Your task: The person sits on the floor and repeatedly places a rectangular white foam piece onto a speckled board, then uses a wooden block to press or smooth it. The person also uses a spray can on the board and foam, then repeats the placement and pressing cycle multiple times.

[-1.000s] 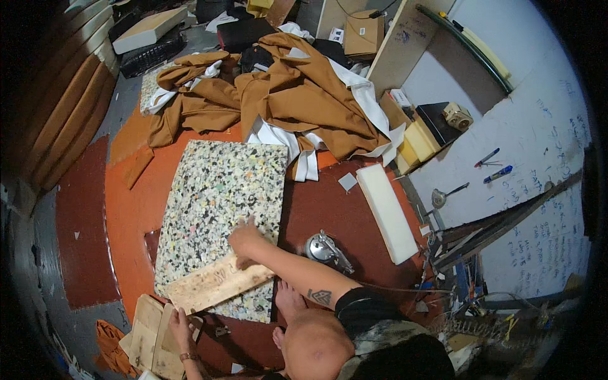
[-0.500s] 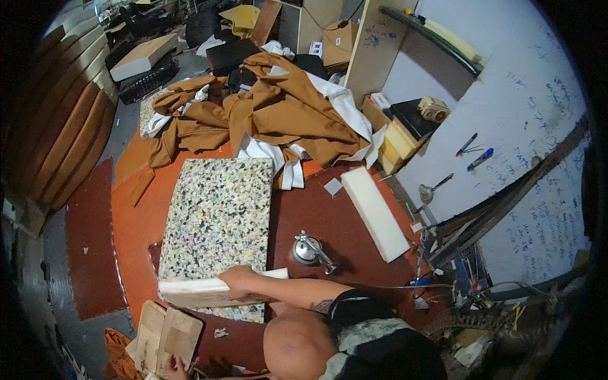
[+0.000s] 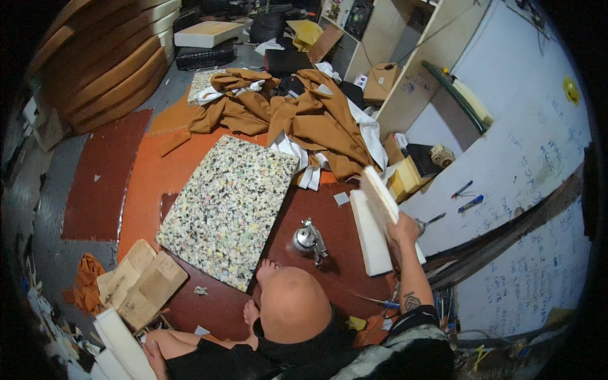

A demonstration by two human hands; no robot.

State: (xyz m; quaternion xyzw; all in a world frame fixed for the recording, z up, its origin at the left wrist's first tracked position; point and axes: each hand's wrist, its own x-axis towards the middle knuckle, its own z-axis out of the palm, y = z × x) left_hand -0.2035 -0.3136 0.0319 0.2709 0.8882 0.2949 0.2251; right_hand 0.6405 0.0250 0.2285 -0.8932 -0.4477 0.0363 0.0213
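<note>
My right hand (image 3: pixel 403 231) grips one end of a cream foam strip (image 3: pixel 382 195), raised and tilted at the right. Below it on the floor lies another long white foam strip (image 3: pixel 369 234), partly covered from view. At the lower left my left hand (image 3: pixel 154 358) is closed at the edge of a white foam strip (image 3: pixel 123 342), beside my bent knee; its fingers show only in part. A speckled foam slab (image 3: pixel 231 209) lies flat and slanted before me. Between slab and strip stands a silver spray gun (image 3: pixel 309 239) with a round cup.
Brown fabric with white backing (image 3: pixel 316 120) is heaped behind the slab. Wooden blocks (image 3: pixel 142 285) sit at the left, near an orange cloth (image 3: pixel 88 282). Curved brown padded pieces (image 3: pixel 107 76) are stacked far left. A wall with handwriting (image 3: pixel 506 177) bounds the right.
My right hand has carried the foam strip off the speckled slab to the right, above the other strip. The slab now lies turned clockwise in view, and my view has shifted.
</note>
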